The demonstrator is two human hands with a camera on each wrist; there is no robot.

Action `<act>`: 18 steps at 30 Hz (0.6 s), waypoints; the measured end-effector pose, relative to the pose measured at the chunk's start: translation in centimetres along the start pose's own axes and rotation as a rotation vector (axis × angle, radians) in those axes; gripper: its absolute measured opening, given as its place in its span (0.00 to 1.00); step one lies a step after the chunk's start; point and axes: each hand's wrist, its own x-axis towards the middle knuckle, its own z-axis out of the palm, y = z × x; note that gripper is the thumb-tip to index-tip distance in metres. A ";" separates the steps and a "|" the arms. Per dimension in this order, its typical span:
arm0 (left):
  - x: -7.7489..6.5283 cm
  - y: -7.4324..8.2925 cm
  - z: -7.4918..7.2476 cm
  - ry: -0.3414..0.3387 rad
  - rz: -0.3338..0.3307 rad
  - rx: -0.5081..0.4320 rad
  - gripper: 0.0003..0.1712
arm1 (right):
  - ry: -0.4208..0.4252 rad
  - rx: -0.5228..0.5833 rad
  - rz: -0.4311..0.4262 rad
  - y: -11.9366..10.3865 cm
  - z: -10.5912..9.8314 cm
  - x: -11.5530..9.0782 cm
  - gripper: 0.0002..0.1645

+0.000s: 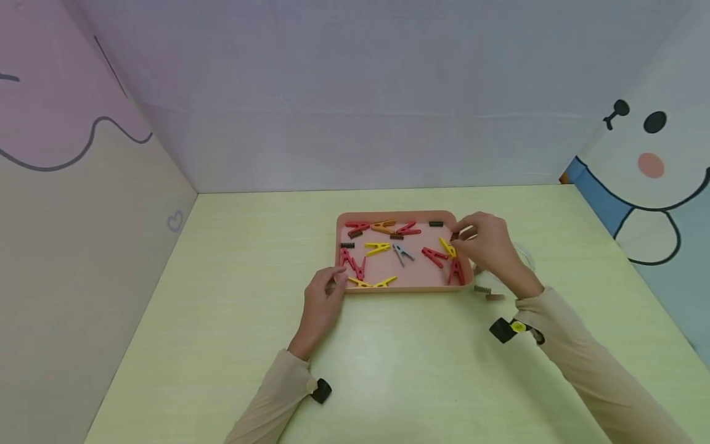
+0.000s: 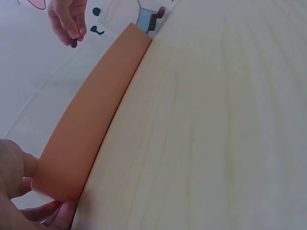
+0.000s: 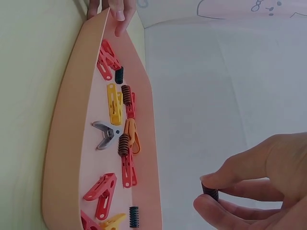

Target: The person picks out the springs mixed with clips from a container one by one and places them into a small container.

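A shallow pink tray (image 1: 405, 288) on the table holds red, yellow and orange plastic clips, a grey clip (image 1: 403, 254) and several coil springs (image 3: 134, 217). My left hand (image 1: 323, 300) grips the tray's near left corner, one finger inside the wall and others outside. Above the right end of the tray, my right hand (image 1: 488, 242) pinches a small dark spring (image 3: 210, 191) between thumb and fingertips, apart from the tray. A yellow clip (image 1: 447, 247) and a red clip (image 1: 456, 272) lie in the tray near that hand.
Right of the tray, partly hidden by my right arm, is a clear round container (image 1: 524, 254). A spring (image 1: 482, 289) and a small brownish piece (image 1: 495, 297) lie nearby. Pale walls with cartoon drawings border the table's back and sides.
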 end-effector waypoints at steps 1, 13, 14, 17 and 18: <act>0.0 0.0 0.0 0.001 0.000 0.000 0.16 | -0.003 0.000 0.001 0.0 -0.1 -0.1 0.11; 0.0 0.2 0.1 0.003 -0.031 0.023 0.16 | -0.021 -0.017 0.008 0.4 -0.8 -0.8 0.11; 0.0 0.2 0.1 0.002 -0.033 0.024 0.16 | -0.020 -0.017 0.003 0.4 -0.9 -0.9 0.11; 0.0 0.2 0.1 0.001 -0.035 0.019 0.16 | -0.015 -0.013 -0.015 0.5 -1.2 -1.2 0.10; 0.0 0.2 0.1 0.000 -0.035 0.017 0.16 | -0.014 -0.012 -0.019 0.6 -1.3 -1.3 0.10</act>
